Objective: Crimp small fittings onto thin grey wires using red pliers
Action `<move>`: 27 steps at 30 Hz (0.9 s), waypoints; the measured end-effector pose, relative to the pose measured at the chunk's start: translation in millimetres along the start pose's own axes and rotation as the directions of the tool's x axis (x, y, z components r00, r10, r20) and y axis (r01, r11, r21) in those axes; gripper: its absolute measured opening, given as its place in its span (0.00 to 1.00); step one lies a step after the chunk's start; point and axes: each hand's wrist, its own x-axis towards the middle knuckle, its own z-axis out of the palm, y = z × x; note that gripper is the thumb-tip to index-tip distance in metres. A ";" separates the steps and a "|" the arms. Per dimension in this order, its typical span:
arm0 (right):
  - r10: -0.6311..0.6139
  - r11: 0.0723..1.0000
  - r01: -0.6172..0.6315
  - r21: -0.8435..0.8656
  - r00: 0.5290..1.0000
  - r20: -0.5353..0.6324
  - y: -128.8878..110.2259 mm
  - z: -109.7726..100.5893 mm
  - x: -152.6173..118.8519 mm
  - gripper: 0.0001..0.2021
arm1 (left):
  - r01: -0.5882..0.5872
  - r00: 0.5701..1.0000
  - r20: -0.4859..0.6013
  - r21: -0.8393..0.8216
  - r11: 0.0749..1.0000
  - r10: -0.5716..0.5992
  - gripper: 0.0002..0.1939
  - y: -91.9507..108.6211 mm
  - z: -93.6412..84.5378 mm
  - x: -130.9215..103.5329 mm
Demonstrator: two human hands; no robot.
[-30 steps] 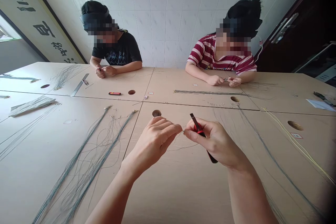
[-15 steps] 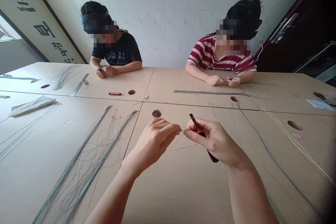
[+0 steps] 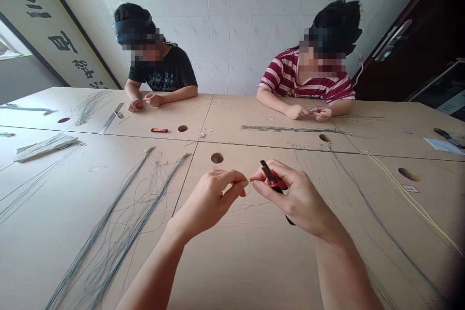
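My left hand (image 3: 214, 193) is closed in a pinch on a thin cord (image 3: 249, 189), which trails down toward the tabletop. My right hand (image 3: 298, 198) is wrapped round small pliers (image 3: 278, 183) with red and black grips, their dark jaws pointing up and left. Its thumb and forefinger also meet at the cord's end, where a tiny gold-coloured piece (image 3: 250, 181) shows between the two hands; its kind is too small to make out. The fingertips of both hands nearly touch above the table.
Bundles of grey-blue cords (image 3: 119, 203) with gold-coloured ends lie to the left. More cords (image 3: 366, 198) and yellow cords (image 3: 395, 179) lie to the right. The wooden table (image 3: 240, 261) has round holes (image 3: 217, 158). Two people sit opposite; a red lighter-like item (image 3: 159, 130) lies nearer the left one.
My hands have shifted slightly left. The right hand has turned a little, so the pliers' jaws show apart and less of their handle shows. The left-hand person's hands have moved apart.
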 end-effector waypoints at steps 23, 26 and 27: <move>0.044 0.999 -0.040 0.038 0.990 -0.133 5.4 6.2 4.0 0.09 | 0.089 0.971 -0.199 -0.219 0.972 -0.134 0.07 7.4 9.7 -0.1; 0.064 0.997 -0.058 0.049 0.988 -0.140 4.3 8.0 4.3 0.08 | 0.097 0.971 -0.186 -0.275 0.957 -0.152 0.08 7.4 12.6 0.4; 0.069 0.997 -0.062 0.052 0.987 -0.143 4.0 8.5 4.3 0.08 | 0.095 0.970 -0.190 -0.285 0.954 -0.154 0.08 7.5 13.5 0.8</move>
